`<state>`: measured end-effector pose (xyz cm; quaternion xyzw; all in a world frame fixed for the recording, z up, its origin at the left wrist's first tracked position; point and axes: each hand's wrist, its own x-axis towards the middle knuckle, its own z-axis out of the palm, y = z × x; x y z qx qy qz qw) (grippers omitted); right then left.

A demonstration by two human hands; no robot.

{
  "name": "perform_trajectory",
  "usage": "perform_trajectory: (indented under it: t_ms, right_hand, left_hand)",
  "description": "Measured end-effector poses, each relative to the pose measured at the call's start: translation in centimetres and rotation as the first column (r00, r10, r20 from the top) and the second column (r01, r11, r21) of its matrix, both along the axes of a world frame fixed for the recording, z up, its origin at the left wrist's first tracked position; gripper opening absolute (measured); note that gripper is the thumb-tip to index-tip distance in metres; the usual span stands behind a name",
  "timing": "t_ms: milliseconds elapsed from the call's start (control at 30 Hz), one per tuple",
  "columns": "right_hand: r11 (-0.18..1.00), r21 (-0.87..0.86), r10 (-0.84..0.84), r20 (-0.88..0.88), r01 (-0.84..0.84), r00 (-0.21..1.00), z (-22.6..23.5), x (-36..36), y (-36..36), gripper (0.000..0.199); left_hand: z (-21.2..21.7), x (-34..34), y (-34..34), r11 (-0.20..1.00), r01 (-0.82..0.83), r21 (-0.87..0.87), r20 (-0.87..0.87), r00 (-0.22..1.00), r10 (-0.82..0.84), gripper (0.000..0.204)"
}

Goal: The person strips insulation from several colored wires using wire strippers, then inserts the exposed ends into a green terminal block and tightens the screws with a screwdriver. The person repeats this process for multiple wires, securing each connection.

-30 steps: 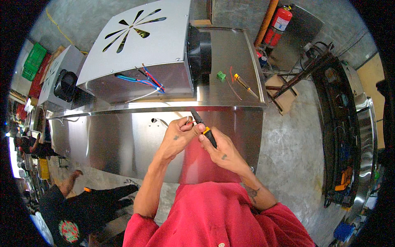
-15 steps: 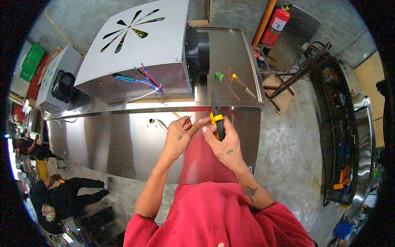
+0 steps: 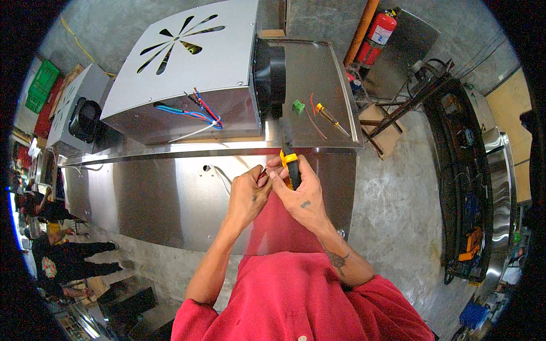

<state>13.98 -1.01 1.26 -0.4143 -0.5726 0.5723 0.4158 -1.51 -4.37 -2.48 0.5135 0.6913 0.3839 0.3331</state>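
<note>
My left hand [image 3: 245, 199] is closed in a pinch on a thin red and dark wire [image 3: 262, 173]. A white cable [image 3: 223, 174] runs from a hole in the steel panel [image 3: 165, 199] toward that hand. In my right hand [image 3: 305, 196] lies a pair of pliers [image 3: 291, 161] with yellow and black handles, its dark jaws pointing away from me. The right thumb and fingertips meet the left fingers at the wire; its tip is mostly hidden. Beyond the hands, a bundle of blue, red and black wires [image 3: 199, 115], tied with a white strip, sticks out of a grey metal box [image 3: 196, 62].
On the steel top right of the box lie a green connector [image 3: 298, 105], a red wire [image 3: 314, 120] and a yellow-handled screwdriver [image 3: 331, 119]. A black round fitting [image 3: 272, 74] juts from the box. A fire extinguisher [image 3: 377, 37] stands back right. Another person [image 3: 60, 256] is at far left.
My hands have come closer together, the right with the pliers shifting slightly left, and its fingertips now touch the left hand at the wire. The person at far left has moved.
</note>
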Motion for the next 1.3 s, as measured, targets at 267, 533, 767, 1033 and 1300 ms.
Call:
perform_trajectory:
  t_ms: [267, 533, 767, 1033, 1300]
  right_hand:
    - [0.991, 0.13, -0.045, 0.036, 0.04, 0.998, -1.2, -0.2, 0.1, 0.023]
    - [0.999, 0.046, -0.016, 0.039, 0.014, 0.999, -0.1, 0.0, 0.1, 0.019]
    - [0.999, 0.049, -0.026, 0.053, 0.023, 0.998, 0.2, 0.2, 0.3, 0.023]
    - [0.998, -0.014, -0.068, 0.02, 0.069, 0.997, 0.2, 0.1, 0.5, 0.021]
    - [0.994, 0.017, -0.105, 0.058, 0.104, 0.993, -0.3, -0.3, 0.7, 0.022]
  left_hand:
    - [0.7, -0.4, 0.4, 0.997, 0.036, -0.075, 0.03, 0.999, -0.034, 0.038]
    - [2.6, -0.9, 0.5, 0.989, 0.076, -0.127, 0.132, 0.99, -0.059, 0.04]
    - [3.1, -0.6, 0.5, 0.987, 0.078, -0.144, 0.131, 0.99, -0.059, 0.038]
    - [2.5, -0.3, 0.6, 0.987, 0.096, -0.131, 0.118, 0.99, -0.081, 0.028]
    - [2.5, 0.4, 0.4, 0.991, 0.126, -0.035, 0.01, 0.992, -0.126, 0.029]
